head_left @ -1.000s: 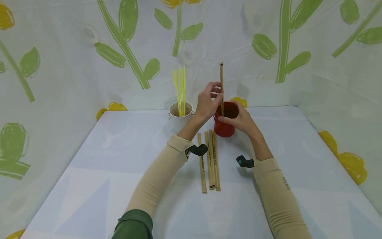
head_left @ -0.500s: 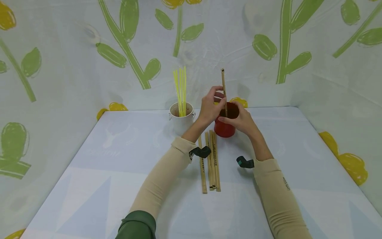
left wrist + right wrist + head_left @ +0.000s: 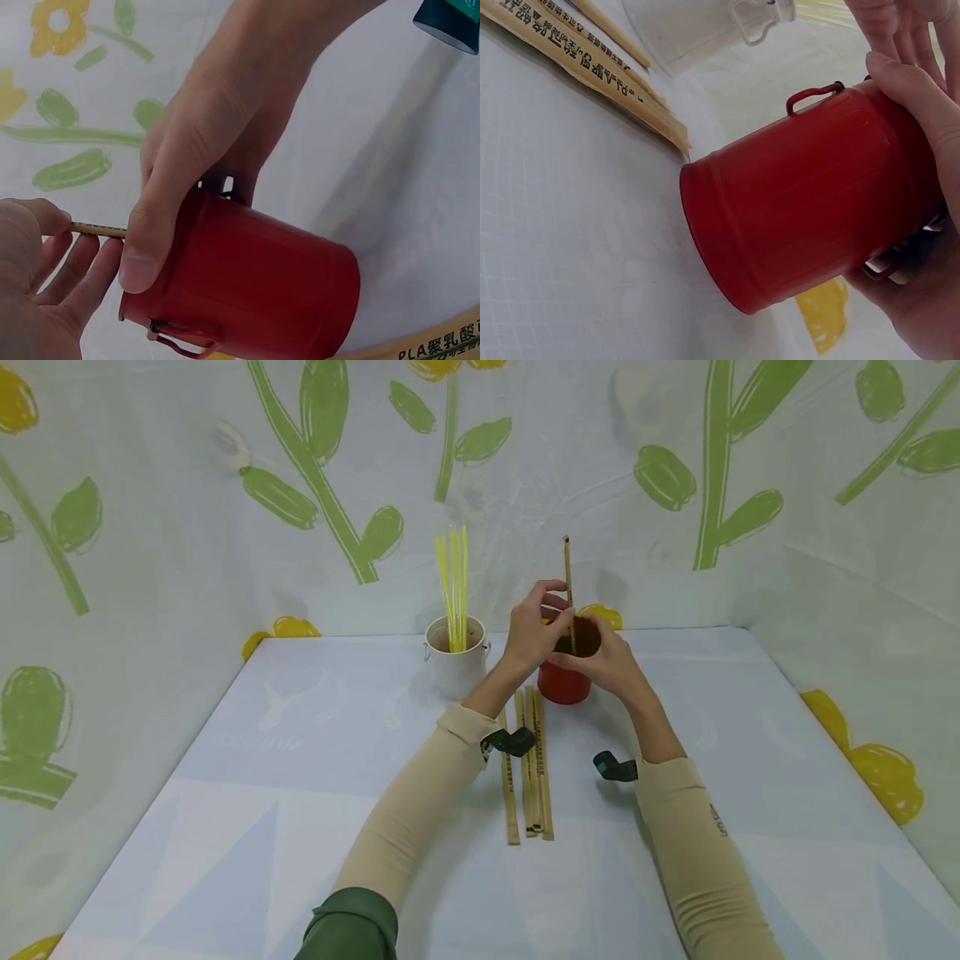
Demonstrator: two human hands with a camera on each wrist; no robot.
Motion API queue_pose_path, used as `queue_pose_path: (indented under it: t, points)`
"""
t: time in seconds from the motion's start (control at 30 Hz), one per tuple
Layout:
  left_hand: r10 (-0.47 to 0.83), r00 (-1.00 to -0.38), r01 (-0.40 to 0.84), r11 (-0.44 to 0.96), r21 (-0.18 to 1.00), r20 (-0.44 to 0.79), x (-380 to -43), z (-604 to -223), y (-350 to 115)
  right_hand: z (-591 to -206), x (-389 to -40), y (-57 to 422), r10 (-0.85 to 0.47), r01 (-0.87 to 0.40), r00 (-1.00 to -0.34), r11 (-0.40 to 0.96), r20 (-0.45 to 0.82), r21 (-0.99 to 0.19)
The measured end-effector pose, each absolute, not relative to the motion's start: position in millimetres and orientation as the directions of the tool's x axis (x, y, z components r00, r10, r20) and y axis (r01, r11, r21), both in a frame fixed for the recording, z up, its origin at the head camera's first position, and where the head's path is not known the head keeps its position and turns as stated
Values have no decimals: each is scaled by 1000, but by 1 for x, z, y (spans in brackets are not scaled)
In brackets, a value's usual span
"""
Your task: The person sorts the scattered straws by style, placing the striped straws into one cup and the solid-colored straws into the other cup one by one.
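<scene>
My left hand (image 3: pixel 528 631) pinches a paper-wrapped straw (image 3: pixel 567 560) between thumb and fingers. The straw stands nearly upright, its lower end inside the mouth of a red metal bucket (image 3: pixel 564 685). My right hand (image 3: pixel 611 660) grips that bucket around its rim, thumb in front, as the left wrist view also shows. A small wire handle (image 3: pixel 810 97) sits on the bucket's side in the right wrist view. Several more paper-wrapped straws (image 3: pixel 546 793) with printed lettering lie on the table in front of the bucket. How deep the held straw reaches is hidden.
Left of the red bucket stands a white bucket (image 3: pixel 457 672) holding several yellow sticks (image 3: pixel 453 585). Behind the table (image 3: pixel 285 852) rises a pale wall covering (image 3: pixel 540 443) printed with green leaves and yellow flowers. Dark wrist cameras (image 3: pixel 617 767) jut from both sleeves.
My left hand has moved slightly right and down, lowering the wrapped straw a little into the red bucket. The right hand and the bucket have stayed in place.
</scene>
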State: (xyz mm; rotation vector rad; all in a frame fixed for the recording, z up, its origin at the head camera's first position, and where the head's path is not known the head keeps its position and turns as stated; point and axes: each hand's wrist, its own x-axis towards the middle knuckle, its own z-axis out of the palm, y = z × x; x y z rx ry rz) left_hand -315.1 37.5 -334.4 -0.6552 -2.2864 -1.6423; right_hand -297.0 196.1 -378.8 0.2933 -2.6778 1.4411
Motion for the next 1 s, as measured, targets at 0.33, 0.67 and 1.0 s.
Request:
queue_pose_path:
  t: [0.33, 0.67, 1.0]
  points:
    - [200, -886, 458, 239, 856, 418, -313, -337, 33, -378, -297, 196, -124, -206, -978, 528, 165, -824]
    - [165, -898, 438, 222, 871, 409, -314, -346, 30, -381, -298, 195, -109, -181, -983, 535, 145, -825]
    - [144, -891, 450, 160, 879, 430, -310, -350, 23, -380, -298, 194, -113, -183, -983, 523, 145, -832]
